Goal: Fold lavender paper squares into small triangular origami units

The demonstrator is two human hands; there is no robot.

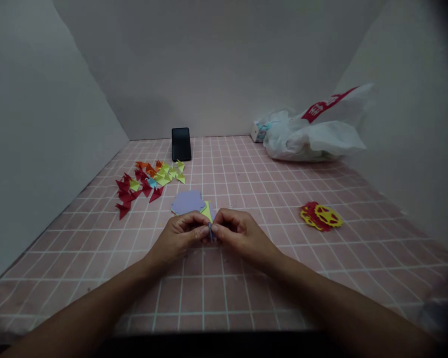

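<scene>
My left hand (186, 232) and my right hand (234, 229) meet near the middle of the table. Between their fingertips they pinch a small folded purple paper (210, 231), seen nearly edge-on and mostly hidden by the fingers. Just beyond my left hand lies a stack of purple paper sheets (188, 202). A yellow sheet (208, 211) shows beside the stack, partly behind the fingers. Further back on the left, several small folded paper figures (145, 181) in red, orange, yellow and blue are grouped on the tablecloth.
A black phone (181, 144) leans upright at the back. White plastic bag (313, 139) and a small box (259, 131) sit at the back right. Red and yellow cut-out discs (321, 216) lie on the right of the pink checked tablecloth (261, 184). Walls enclose the table.
</scene>
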